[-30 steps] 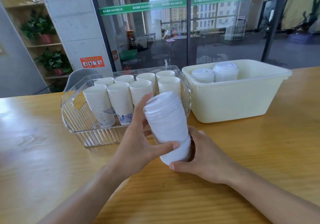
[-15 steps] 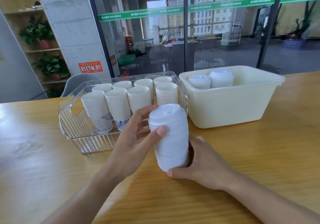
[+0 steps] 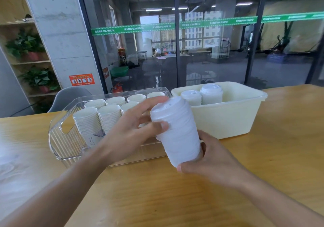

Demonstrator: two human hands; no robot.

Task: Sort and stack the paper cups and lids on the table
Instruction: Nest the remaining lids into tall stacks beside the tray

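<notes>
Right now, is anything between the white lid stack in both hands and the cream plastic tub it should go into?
Nothing visible blocks it. The white lid stack, held by the left hand and right hand, is just in front of the cream plastic tub; only the tub's near wall must be cleared.

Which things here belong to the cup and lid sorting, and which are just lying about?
Job: white plastic lid stack held by left hand and right hand; clear ribbed bin of paper cup stacks; cream plastic tub.

Background: grey chair; potted plants.
</notes>
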